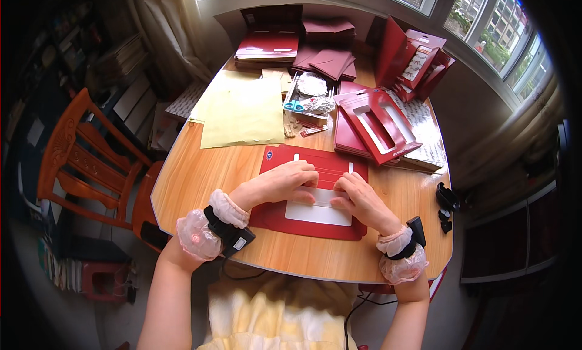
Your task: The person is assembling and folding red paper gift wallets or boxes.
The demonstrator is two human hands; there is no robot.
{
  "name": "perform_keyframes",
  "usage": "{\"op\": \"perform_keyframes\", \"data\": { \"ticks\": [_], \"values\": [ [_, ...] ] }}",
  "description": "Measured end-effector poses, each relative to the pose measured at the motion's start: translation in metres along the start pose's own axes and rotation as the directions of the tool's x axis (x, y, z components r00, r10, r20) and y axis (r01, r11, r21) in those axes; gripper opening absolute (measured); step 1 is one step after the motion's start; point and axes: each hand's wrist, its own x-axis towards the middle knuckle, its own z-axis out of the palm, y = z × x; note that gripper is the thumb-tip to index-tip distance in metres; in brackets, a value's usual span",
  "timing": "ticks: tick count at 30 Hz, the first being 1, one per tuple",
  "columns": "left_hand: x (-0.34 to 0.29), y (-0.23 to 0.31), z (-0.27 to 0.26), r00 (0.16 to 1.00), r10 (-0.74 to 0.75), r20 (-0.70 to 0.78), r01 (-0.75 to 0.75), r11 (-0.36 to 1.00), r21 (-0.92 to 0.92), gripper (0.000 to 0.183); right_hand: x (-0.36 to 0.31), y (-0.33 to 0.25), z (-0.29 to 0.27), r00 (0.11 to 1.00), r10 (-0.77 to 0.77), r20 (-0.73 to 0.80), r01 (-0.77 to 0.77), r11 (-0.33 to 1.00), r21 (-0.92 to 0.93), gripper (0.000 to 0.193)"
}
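A flat red card package blank [273,219] lies on the table in front of me, with a white panel [315,214] in its middle and white strips near its far side. Over the top of that panel is a translucent film strip [322,196]. My left hand [285,183] pinches the strip's left end with bent fingers. At its other end, my right hand [364,201] grips the strip between thumb and fingers. Both hands rest low over the card, and the fingertips partly cover the strip.
Yellow paper sheets [242,116] lie at left. Behind stands a tray [315,116] with blue-handled scissors [293,106]. Red window cards [376,125] and stacked red envelopes [327,59] fill the far side. Black items [447,198] sit at the right edge; a wooden chair [91,162] stands left.
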Motion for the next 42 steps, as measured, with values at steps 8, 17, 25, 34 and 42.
{"op": "perform_keyframes", "data": {
  "ticks": [8, 17, 25, 34, 42],
  "values": [
    [-0.004, 0.001, 0.001, 0.999, 0.03, -0.018, -0.03, 1.0, -0.007, 0.031, 0.0, -0.005, -0.001, 0.999, -0.043, -0.02, 0.042, 0.997, -0.071, 0.026],
    [0.0, 0.001, -0.001, 0.998, -0.049, 0.036, 0.053, 0.991, -0.121, 0.034, 0.0, -0.004, -0.006, 0.997, -0.082, 0.007, 0.082, 0.988, -0.129, 0.025],
    [-0.001, 0.006, -0.005, 0.996, -0.063, 0.063, 0.067, 0.996, -0.066, 0.035, 0.003, -0.003, -0.006, 0.987, -0.159, 0.021, 0.161, 0.97, -0.183, 0.024],
    [0.006, 0.007, 0.01, 0.996, -0.058, -0.062, 0.065, 0.991, 0.121, 0.031, 0.007, -0.001, 0.0, 0.998, -0.033, 0.052, 0.033, 0.999, 0.019, 0.026],
    [0.005, 0.006, 0.001, 0.997, 0.058, -0.044, -0.048, 0.977, 0.208, 0.03, 0.008, -0.002, 0.005, 0.999, -0.044, 0.018, 0.044, 0.999, -0.006, 0.025]
  ]
}}
